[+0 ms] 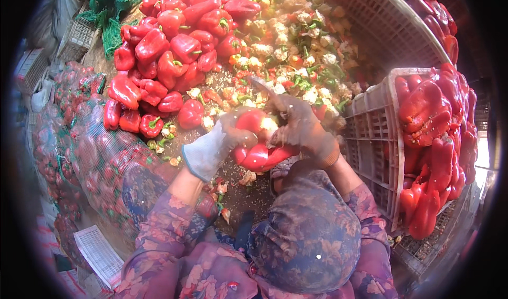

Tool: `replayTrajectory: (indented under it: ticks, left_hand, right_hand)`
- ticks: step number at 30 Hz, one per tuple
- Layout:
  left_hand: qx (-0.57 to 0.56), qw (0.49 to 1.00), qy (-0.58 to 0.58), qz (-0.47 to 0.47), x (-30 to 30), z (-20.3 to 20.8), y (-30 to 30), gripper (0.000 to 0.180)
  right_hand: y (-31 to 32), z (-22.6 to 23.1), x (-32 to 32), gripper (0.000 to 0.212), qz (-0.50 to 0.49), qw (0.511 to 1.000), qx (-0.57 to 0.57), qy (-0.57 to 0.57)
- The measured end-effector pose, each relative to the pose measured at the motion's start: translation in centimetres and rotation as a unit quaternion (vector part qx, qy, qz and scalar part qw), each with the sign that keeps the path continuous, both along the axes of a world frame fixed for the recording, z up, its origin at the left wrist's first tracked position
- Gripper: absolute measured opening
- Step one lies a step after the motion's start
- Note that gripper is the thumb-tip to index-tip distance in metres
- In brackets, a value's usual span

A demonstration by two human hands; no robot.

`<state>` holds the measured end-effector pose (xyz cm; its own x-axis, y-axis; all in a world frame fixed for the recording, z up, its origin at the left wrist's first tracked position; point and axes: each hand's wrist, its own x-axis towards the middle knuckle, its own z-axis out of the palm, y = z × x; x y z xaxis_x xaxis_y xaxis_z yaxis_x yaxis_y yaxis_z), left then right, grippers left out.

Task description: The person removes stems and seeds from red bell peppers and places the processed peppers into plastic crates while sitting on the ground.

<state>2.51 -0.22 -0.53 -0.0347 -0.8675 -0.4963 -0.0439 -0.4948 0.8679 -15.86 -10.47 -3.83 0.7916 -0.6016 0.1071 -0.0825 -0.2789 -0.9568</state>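
In the middle of the view, a red bell pepper [257, 156] is held between my two hands, cut open with pale core and seeds showing. My left hand [214, 143], in a whitish glove with dirty fingers, is closed around its left side. My right hand [302, 128], in a dark, stained glove, is closed on a knife [261, 85]. The curved blade points up and left, away from the pepper, and the handle is hidden in the palm. Fingers of the right hand also touch the pepper's right side.
Whole red peppers [169, 68] are heaped at the far left. Cut-off cores and stems [307, 50] cover the ground beyond my hands. A plastic crate [373, 145] of opened peppers [436, 140] stands close on the right, another crate [391, 18] behind it. Net sacks of peppers [100, 145] lie left.
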Motion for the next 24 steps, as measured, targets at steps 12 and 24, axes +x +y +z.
replayTrajectory:
  ticks: [12,24]
  left_hand:
    - [0.033,0.987,0.073,0.142,0.4,-1.4,2.3,0.050]
    - [-0.090,0.937,0.042,0.334,-4.8,0.0,-0.9,0.063]
  right_hand:
    - [-2.6,-5.9,-1.3,0.052,-0.294,0.939,-0.170,0.055]
    - [4.0,0.8,0.5,0.050,-0.190,0.925,0.296,-0.145]
